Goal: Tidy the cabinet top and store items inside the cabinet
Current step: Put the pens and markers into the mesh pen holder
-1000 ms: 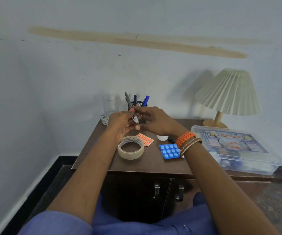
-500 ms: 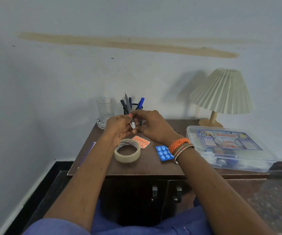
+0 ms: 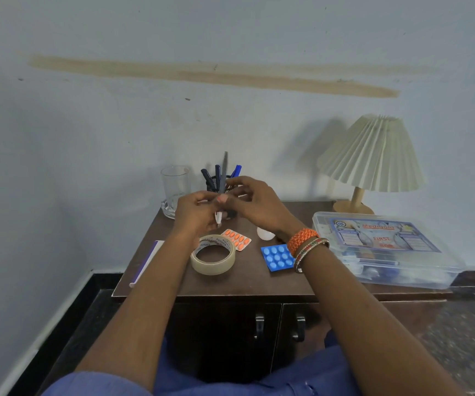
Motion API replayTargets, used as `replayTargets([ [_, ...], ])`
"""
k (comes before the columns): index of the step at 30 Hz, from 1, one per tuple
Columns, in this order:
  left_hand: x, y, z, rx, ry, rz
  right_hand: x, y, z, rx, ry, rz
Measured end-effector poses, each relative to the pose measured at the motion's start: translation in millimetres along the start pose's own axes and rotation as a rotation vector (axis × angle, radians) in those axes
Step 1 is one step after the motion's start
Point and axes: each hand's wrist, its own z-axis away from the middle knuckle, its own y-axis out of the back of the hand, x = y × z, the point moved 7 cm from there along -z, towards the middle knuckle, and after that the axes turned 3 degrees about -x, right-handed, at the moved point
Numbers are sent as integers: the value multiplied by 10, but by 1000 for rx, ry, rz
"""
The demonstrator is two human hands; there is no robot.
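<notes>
I see my left hand [image 3: 199, 212] closed around a slim grey pen [image 3: 223, 178], held nearly upright with its white end pointing down, just in front of the black mesh pen holder [image 3: 216, 182] at the back of the dark brown wooden cabinet top [image 3: 247, 278]. My right hand [image 3: 254, 202] meets it from the other side, fingers curled at the pen's lower part; whether they actually pinch it I cannot tell. Below my hands lie a beige roll of tape [image 3: 212, 254], an orange blister strip of pills [image 3: 235, 239] and a blue blister pack [image 3: 278, 257]. A clear drinking glass [image 3: 174, 184] stands left of the holder. The clear plastic first-aid box [image 3: 384, 247] sits at the right, in front of a pleated cream lamp [image 3: 370, 155]. Both cabinet doors [image 3: 230, 335] are closed.
</notes>
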Motion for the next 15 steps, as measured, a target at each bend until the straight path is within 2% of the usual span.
replayTargets([
  [3,69,-35,11,-43,-132,-267,55,156,-3,170,-48,-204],
  [6,78,-69,-3,-51,-201,-382,66,299,26,306,-25,-290],
  [11,34,-73,-71,-44,-237,-433,89,323,-40,343,-5,-250],
  [13,53,-35,-86,11,-283,-443,83,345,-135,367,12,-257],
  [15,122,28,-80,144,-346,-476,66,458,-240,485,58,-294],
])
